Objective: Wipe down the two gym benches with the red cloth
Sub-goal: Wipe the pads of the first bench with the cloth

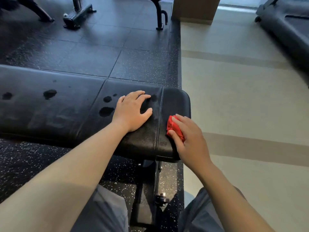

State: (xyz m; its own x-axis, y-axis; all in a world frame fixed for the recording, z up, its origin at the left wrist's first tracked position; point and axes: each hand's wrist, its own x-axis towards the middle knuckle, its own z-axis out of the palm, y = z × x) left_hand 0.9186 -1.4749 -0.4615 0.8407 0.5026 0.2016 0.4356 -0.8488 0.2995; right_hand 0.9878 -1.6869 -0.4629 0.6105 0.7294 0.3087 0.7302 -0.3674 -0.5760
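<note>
The red cloth (173, 127) is bunched up on the right end of the gym bench (66, 114), on the small end pad close to the edge. The right hand (190, 139) holds it there: the fingers (181, 121) curl over the top of the cloth, the thumb pinches it from the near side, and the hand presses it onto the pad. The bench is long and runs left to right, so almost all of it lies to the left of the cloth. Dark wet spots (106, 111) sit on the pad over there. I think they are not wiped yet, so the cloth most likely has to slide left. The left hand (132, 111) is in between, just left of the cloth but not touching it. Its fingers are spread out flat on the bench and hold nothing. It would be in the way of a long wipe. Past the bench is a dark speckled floor (137, 64), with a pale floor (242, 97) on the right
</note>
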